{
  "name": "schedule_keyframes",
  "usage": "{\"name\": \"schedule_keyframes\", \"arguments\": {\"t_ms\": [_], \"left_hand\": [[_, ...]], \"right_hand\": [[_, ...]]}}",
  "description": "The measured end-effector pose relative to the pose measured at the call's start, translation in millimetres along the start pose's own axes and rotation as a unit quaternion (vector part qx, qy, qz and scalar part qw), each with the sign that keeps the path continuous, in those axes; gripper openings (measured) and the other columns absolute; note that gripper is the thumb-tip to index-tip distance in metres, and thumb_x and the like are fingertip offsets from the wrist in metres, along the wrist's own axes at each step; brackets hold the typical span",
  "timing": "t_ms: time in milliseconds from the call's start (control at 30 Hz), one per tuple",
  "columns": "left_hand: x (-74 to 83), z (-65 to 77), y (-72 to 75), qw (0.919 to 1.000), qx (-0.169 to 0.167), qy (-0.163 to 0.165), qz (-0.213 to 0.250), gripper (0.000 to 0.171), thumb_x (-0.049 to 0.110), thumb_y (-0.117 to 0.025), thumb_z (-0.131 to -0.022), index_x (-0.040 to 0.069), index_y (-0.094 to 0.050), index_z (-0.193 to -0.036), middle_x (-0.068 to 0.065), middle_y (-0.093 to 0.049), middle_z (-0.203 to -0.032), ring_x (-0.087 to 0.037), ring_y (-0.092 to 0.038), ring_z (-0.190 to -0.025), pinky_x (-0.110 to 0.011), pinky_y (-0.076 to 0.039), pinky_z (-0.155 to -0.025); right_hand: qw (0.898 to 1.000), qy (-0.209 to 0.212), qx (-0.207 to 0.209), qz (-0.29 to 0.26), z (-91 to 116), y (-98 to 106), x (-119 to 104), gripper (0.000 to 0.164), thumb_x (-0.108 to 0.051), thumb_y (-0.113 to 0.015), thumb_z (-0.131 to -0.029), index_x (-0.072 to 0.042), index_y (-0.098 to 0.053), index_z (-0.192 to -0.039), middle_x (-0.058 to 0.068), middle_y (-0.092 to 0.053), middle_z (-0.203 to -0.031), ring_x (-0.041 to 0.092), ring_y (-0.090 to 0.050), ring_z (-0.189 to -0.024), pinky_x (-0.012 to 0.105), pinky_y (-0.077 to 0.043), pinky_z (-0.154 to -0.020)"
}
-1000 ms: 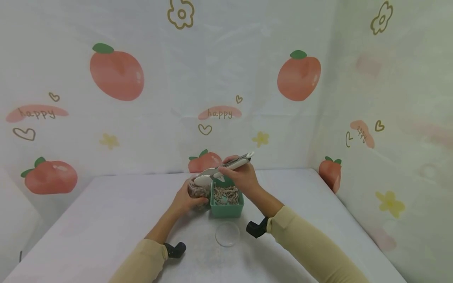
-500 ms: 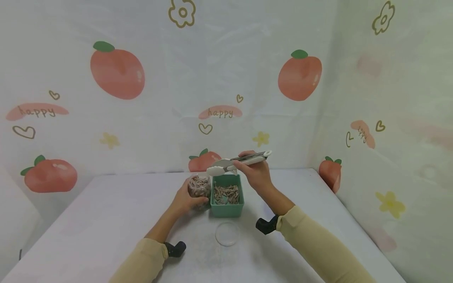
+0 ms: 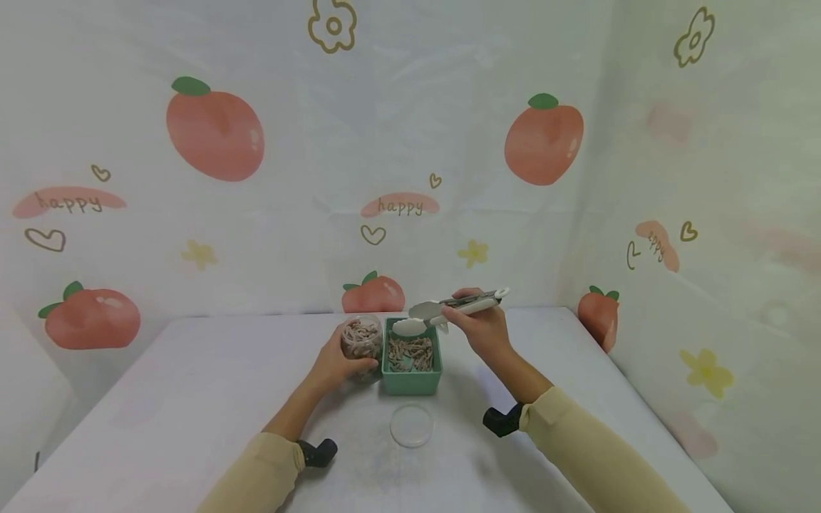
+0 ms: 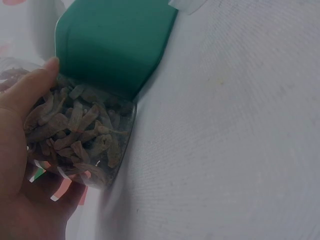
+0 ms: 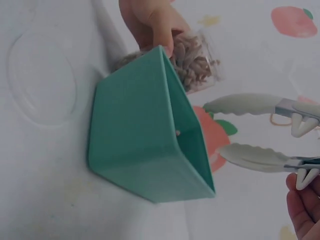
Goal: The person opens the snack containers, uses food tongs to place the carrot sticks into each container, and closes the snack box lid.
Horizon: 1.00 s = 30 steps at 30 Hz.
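Note:
My left hand (image 3: pixel 336 365) grips a clear plastic jar (image 4: pixel 75 131) full of brownish, shrivelled dried pieces. The uncovered jar stands upright against the left side of a green box (image 3: pixel 411 385). More of the same pieces (image 3: pixel 410 353) lie spread over the box's floor. In my right hand (image 3: pixel 485 329) is a pair of tongs (image 5: pixel 252 157) with white scalloped tips. They hang above the box's back part, pointing left. The right wrist view shows the tips spread apart, with nothing visible between them. Only some fingers of the right hand appear there.
A round clear lid (image 3: pixel 412 425) lies flat on the white table (image 3: pixel 192 399), just in front of the box. A white backdrop (image 3: pixel 410 142) printed with fruit rises behind the table and along its right side.
The tongs have moved right and away from the jar's mouth, rising and then lowering above the box. My left hand and the jar have stayed in place.

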<state>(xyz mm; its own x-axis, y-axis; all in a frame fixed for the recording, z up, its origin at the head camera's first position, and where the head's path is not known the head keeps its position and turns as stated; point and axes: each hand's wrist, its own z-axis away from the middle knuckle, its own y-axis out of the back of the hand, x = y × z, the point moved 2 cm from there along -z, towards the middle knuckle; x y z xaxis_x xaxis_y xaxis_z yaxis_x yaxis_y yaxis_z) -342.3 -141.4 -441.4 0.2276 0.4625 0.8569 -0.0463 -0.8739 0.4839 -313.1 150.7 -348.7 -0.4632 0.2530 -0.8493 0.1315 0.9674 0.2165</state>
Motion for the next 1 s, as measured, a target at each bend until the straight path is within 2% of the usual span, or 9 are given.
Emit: {"name": "schedule_keyframes", "arguments": {"t_ms": [133,267,367,533,667,800,900,1000], "left_hand": [[0.6,0.6,0.2,1.0,-0.002,-0.003,-0.001,0.099,0.034,-0.086,-0.074,0.009,-0.027,-0.149,-0.02,-0.047,-0.137,-0.035,-0.045,-0.126,-0.054,-0.037,-0.101],[0.4,0.7,0.3,1.0,-0.002,-0.004,-0.001,0.098,0.034,-0.086,-0.074,0.009,-0.027,-0.149,-0.019,-0.047,-0.136,-0.035,-0.045,-0.125,-0.054,-0.037,-0.1],[0.4,0.9,0.2,1.0,-0.001,-0.005,-0.001,0.099,0.034,-0.086,-0.073,0.009,-0.027,-0.149,-0.019,-0.047,-0.137,-0.035,-0.045,-0.126,-0.054,-0.037,-0.101],[-0.5,0.7,0.0,1.0,-0.001,-0.008,0.001,0.101,0.035,-0.087,-0.072,0.009,-0.027,-0.149,-0.019,-0.047,-0.138,-0.035,-0.044,-0.127,-0.054,-0.036,-0.102],[-2.1,0.5,-0.6,1.0,-0.003,-0.006,0.005,0.101,0.035,-0.087,-0.071,0.012,-0.028,-0.149,-0.018,-0.047,-0.138,-0.034,-0.044,-0.126,-0.053,-0.037,-0.101],[-2.7,0.6,-1.1,0.9999,-0.003,-0.009,0.003,0.101,0.036,-0.087,-0.071,0.012,-0.028,-0.149,-0.018,-0.047,-0.137,-0.034,-0.045,-0.126,-0.053,-0.037,-0.101],[-2.1,0.7,-1.3,1.0,-0.001,-0.009,0.002,0.1,0.035,-0.087,-0.071,0.011,-0.028,-0.149,-0.018,-0.047,-0.137,-0.034,-0.045,-0.126,-0.053,-0.037,-0.101],[-1.7,0.8,-1.4,0.9999,-0.001,-0.01,0.003,0.1,0.034,-0.087,-0.072,0.011,-0.028,-0.149,-0.017,-0.047,-0.137,-0.034,-0.044,-0.127,-0.053,-0.036,-0.102]], "right_hand": [[0.999,-0.006,0.005,-0.034,3.6,6.0,6.6,0.036,-0.014,-0.079,-0.082,0.001,-0.062,-0.11,0.017,-0.069,-0.103,0.016,-0.067,-0.088,0.024,-0.052,-0.07],[0.996,-0.024,0.001,-0.084,7.1,13.4,5.3,0.038,-0.006,-0.076,-0.084,0.008,-0.058,-0.114,0.026,-0.064,-0.11,0.012,-0.067,-0.091,0.022,-0.052,-0.075],[0.996,-0.037,0.004,-0.085,8.9,20.1,7.0,0.041,-0.005,-0.075,-0.085,0.009,-0.057,-0.119,0.027,-0.062,-0.115,0.009,-0.066,-0.092,0.021,-0.052,-0.076],[0.996,-0.037,0.023,-0.082,11.2,28.2,18.0,0.042,-0.009,-0.075,-0.086,0.002,-0.057,-0.121,0.025,-0.061,-0.117,0.011,-0.064,-0.096,0.021,-0.051,-0.078],[0.994,-0.034,0.048,-0.091,14.5,33.0,25.4,0.043,-0.006,-0.075,-0.085,0.002,-0.056,-0.122,0.025,-0.061,-0.117,0.012,-0.064,-0.097,0.02,-0.051,-0.078],[0.988,-0.021,0.08,-0.13,17.0,36.0,31.8,0.044,0.005,-0.073,-0.082,0.005,-0.054,-0.122,0.029,-0.058,-0.117,0.016,-0.064,-0.097,0.019,-0.051,-0.077],[0.983,-0.019,0.105,-0.149,17.9,38.3,36.6,0.045,0.01,-0.071,-0.081,0.004,-0.053,-0.121,0.03,-0.056,-0.118,0.014,-0.063,-0.094,0.019,-0.051,-0.077],[0.981,-0.03,0.125,-0.144,18.8,41.4,42.6,0.046,0.01,-0.072,-0.081,0.003,-0.053,-0.123,0.03,-0.055,-0.118,0.009,-0.061,-0.092,0.017,-0.05,-0.076]]}}
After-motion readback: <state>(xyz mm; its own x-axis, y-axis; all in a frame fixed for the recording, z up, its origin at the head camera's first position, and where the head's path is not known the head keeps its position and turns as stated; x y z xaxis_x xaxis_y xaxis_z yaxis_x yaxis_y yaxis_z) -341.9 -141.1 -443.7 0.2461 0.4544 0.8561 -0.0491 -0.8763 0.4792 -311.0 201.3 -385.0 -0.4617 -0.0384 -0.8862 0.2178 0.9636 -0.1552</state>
